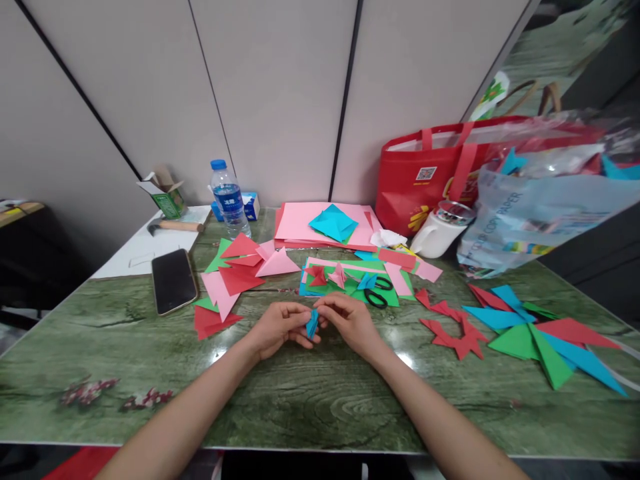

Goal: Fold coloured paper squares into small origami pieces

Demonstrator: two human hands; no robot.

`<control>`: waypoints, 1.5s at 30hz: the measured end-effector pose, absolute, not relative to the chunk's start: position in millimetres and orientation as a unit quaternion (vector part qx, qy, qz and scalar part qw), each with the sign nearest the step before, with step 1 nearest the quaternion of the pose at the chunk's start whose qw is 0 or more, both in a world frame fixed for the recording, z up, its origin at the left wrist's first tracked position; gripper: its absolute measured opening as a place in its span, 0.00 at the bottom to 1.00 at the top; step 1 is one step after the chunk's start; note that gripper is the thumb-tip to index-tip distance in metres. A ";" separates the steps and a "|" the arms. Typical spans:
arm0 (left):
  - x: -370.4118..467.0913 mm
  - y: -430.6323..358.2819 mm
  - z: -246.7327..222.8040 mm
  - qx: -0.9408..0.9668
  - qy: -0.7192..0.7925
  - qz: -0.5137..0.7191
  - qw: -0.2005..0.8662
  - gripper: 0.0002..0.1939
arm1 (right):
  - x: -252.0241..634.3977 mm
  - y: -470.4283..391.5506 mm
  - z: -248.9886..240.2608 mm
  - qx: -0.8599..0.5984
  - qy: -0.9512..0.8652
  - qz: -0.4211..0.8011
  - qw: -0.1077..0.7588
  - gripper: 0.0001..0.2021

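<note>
A small folded piece of blue paper [312, 324] is pinched between my two hands above the middle of the table. My left hand [283, 327] grips it from the left with thumb and fingers. From the right, my right hand [350, 323] closes its thumb and fingertips on the paper's edge. Just beyond my hands lie black-handled scissors [376, 297] on green paper sheets [340, 291]. Small folded red [316, 275], pink [338, 275] and blue [368, 281] paper pieces rest there too.
Folded paper triangles [243, 280] and a phone [175, 281] lie left. A hammer [175, 225], a water bottle [230, 203] and a green box [169, 202] stand behind. Right are a red paper ring [463, 340], a paper pinwheel shape [537, 333], a white mug [434, 233], bags [407, 183].
</note>
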State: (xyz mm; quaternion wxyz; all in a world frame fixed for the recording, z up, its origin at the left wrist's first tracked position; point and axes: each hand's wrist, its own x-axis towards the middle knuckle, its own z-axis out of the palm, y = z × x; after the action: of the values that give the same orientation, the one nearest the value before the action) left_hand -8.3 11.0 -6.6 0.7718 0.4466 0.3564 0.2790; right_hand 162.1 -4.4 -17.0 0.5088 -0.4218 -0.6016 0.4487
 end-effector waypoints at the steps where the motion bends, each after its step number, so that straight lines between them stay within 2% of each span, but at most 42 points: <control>1: -8.3 10.9 -6.6 0.445 0.355 0.279 0.773 0.15 | 163.0 -4.2 -16.0 -0.418 -0.609 0.450 0.502 0.07; 7: -8.6 10.6 -3.4 0.384 0.363 0.296 0.796 0.15 | 163.3 -4.6 -10.5 -0.373 -0.614 0.498 0.486 0.11; 11: -8.3 11.3 -3.7 0.389 0.362 0.284 0.798 0.15 | 162.7 -4.1 -12.8 -0.402 -0.622 0.453 0.497 0.07; 14: -6.7 11.1 -4.5 0.445 0.370 0.344 0.740 0.18 | 164.8 -2.0 -15.8 -0.449 -0.584 0.459 0.497 0.08; 17: -5.2 9.4 -1.2 0.538 0.389 0.396 0.634 0.20 | 166.8 -0.2 -17.4 -0.472 -0.568 0.465 0.488 0.09; 20: -4.1 6.5 3.7 0.594 0.432 0.392 0.554 0.13 | 165.7 -0.6 -18.3 -0.468 -0.577 0.467 0.479 0.09; 23: -3.0 4.3 4.0 0.589 0.450 0.399 0.540 0.07 | 162.1 -2.1 -20.2 -0.466 -0.567 0.470 0.491 0.10; 28: -2.0 4.8 -2.5 0.561 0.458 0.406 0.558 0.08 | 158.3 -2.1 -22.3 -0.482 -0.542 0.460 0.512 0.10; 33: -0.6 7.4 -5.6 0.515 0.444 0.381 0.626 0.12 | 159.3 -2.5 -15.7 -0.491 -0.542 0.440 0.522 0.11; 41: -10.7 15.8 -8.8 0.404 0.386 0.328 0.762 0.13 | 156.9 -4.4 -10.4 -0.450 -0.408 0.628 0.486 0.19; 45: -14.9 19.8 -10.8 0.379 0.373 0.319 0.784 0.14 | 153.1 -5.1 -10.1 -0.432 -0.399 0.658 0.471 0.23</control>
State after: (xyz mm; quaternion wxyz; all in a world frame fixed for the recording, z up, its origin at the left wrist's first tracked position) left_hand -14.9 19.8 -10.8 0.7845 0.3790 0.3732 0.3189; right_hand 153.1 -5.1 -10.1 0.4713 -0.4315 -0.3992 0.6575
